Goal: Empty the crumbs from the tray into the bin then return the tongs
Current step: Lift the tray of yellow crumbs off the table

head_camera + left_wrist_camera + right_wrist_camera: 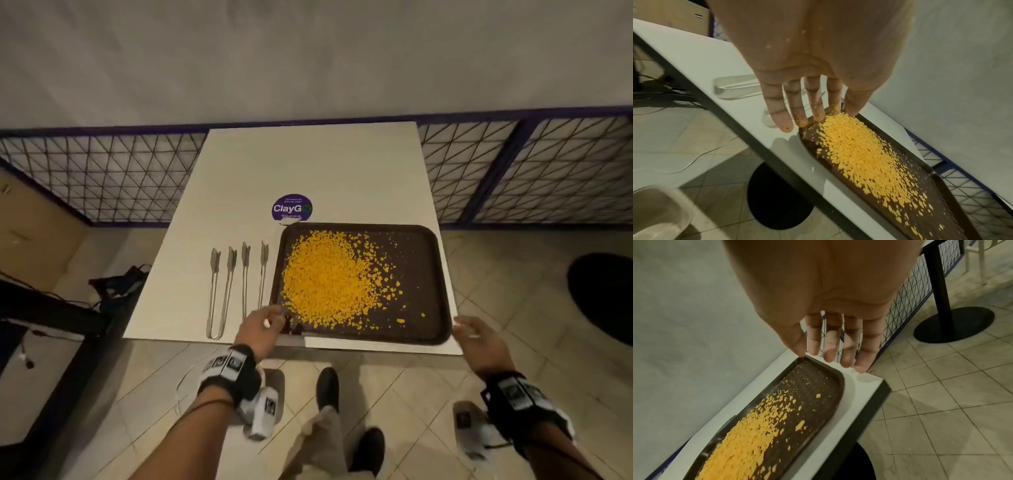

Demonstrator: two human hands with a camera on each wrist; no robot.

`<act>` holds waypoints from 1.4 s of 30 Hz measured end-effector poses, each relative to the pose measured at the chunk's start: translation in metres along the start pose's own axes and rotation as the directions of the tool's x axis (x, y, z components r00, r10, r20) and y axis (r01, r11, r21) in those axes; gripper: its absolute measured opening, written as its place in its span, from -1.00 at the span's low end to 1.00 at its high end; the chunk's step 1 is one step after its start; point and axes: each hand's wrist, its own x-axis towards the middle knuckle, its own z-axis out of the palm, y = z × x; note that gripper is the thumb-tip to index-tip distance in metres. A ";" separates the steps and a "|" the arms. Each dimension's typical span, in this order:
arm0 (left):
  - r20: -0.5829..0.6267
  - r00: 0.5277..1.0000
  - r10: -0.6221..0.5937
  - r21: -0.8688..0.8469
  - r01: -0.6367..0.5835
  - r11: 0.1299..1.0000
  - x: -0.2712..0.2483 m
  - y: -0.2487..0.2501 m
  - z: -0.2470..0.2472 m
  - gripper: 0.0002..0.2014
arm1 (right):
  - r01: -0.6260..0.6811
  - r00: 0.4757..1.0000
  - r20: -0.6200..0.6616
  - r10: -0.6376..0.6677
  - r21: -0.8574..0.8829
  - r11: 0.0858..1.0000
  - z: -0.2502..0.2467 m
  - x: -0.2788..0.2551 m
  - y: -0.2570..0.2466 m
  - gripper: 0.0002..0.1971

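Flanking one tray (424,284): two tongs (219,291)

A: Where does the tray (424,274) lie?

B: On the table (308,164), at its near right part, with the crumbs (325,281) heaped in its left half.

A: And the tongs?

B: Two pairs of tongs (219,291) lie side by side on the table, left of the tray. A round sticker (292,208) lies just behind the tray's far left corner.

A: The hands?

B: The left hand (260,329) is at the tray's near left corner, the right hand (479,339) just beside its near right corner. A mesh fence (102,178) stands behind the table.
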 end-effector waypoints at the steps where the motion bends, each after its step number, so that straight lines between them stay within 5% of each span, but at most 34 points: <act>1: -0.004 1.000 0.025 0.026 -0.025 0.999 0.016 0.006 0.002 -0.64 | 0.022 0.999 -0.024 -0.022 0.002 1.000 0.004 0.011 -0.004 -0.84; 9: 0.010 0.999 -0.046 0.289 0.041 0.957 0.106 0.030 0.004 -0.46 | -0.178 0.982 0.015 0.186 -0.209 0.962 0.028 0.069 -0.031 -0.42; 23: 0.004 0.990 -0.138 0.375 0.126 0.918 0.154 0.024 0.014 -0.55 | -0.394 0.919 -0.095 0.382 -0.197 0.898 0.056 0.108 -0.045 -0.63; 30: -0.110 0.993 -0.052 0.188 0.072 0.979 0.142 0.020 0.015 -0.63 | -0.503 0.863 -0.102 0.494 -0.091 0.859 0.049 0.090 -0.053 -0.67; 42: -0.252 0.965 -0.078 -0.060 0.065 0.996 0.068 0.005 0.007 -0.61 | -0.323 0.943 0.044 0.330 -0.116 0.939 0.014 0.032 -0.052 -0.68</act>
